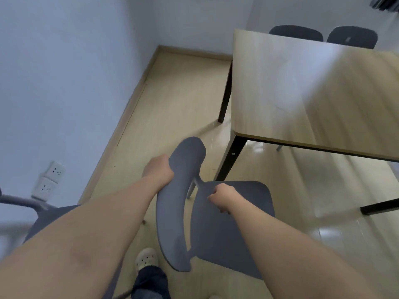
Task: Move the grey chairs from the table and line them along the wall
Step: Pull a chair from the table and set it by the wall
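Hands grip a grey moulded-plastic chair (216, 223) in the head view, the only one given. The left hand (158, 170) has its fingers wrapped over the edge of the curved backrest, and the right hand (224, 198) has its fingers closed on the rear edge of the seat. The chair sits between the light wood-topped bench with black legs (302, 87) and the pale blue wall (64, 83), just beside the bench's near corner; blur leaves it unclear whether the legs touch the wooden floor (172, 93).

By my reading, the task is under way. Another grey chair (49, 221) stands at the lower left, close to the wall under the white sockets (50, 178). Two more grey chair backs (295, 33) (352, 36) show along the bench's far side, apparently not yet moved.
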